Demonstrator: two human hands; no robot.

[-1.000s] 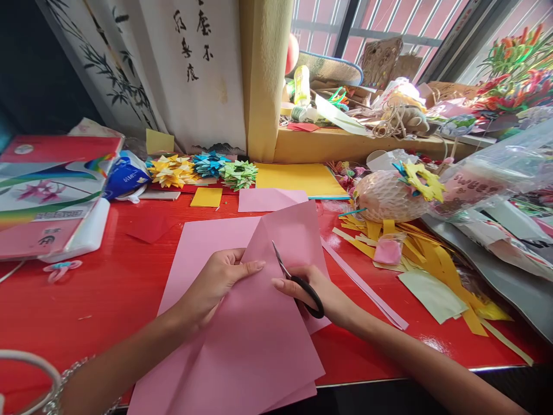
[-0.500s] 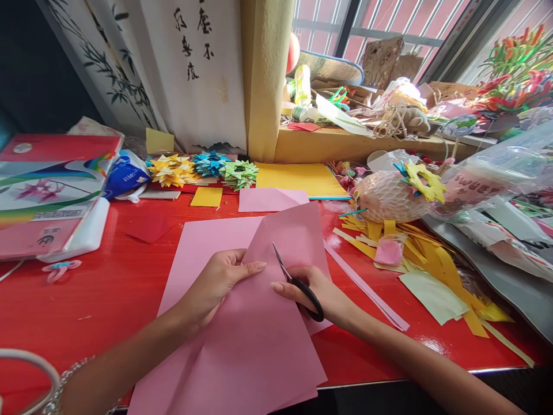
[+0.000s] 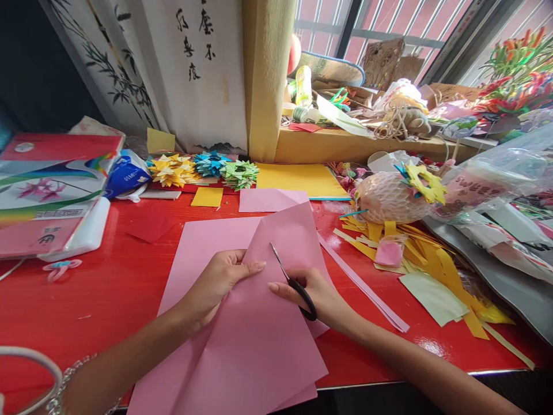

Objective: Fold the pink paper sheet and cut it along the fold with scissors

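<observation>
A large pink paper sheet, creased and lifted off the table, is pinched by my left hand, with the thumb on top and the fingers behind. My right hand grips black-handled scissors at the sheet's middle. One thin blade shows above the paper, pointing up and left toward my left thumb; the other blade is hidden under it. Beneath lies another pink sheet flat on the table. Narrow pink strips rest to the right of my right hand.
On the red table, yellow paper scraps and a pale green paper piece lie at right. Folded paper rings and a yellow paper stack line the back. A paper pack stands left; a white cable loops near my left wrist.
The scissors and my right hand have shifted slightly left, with the blades closing a little. The right part of the lifted pink sheet has moved left too. My left hand holds its place.
</observation>
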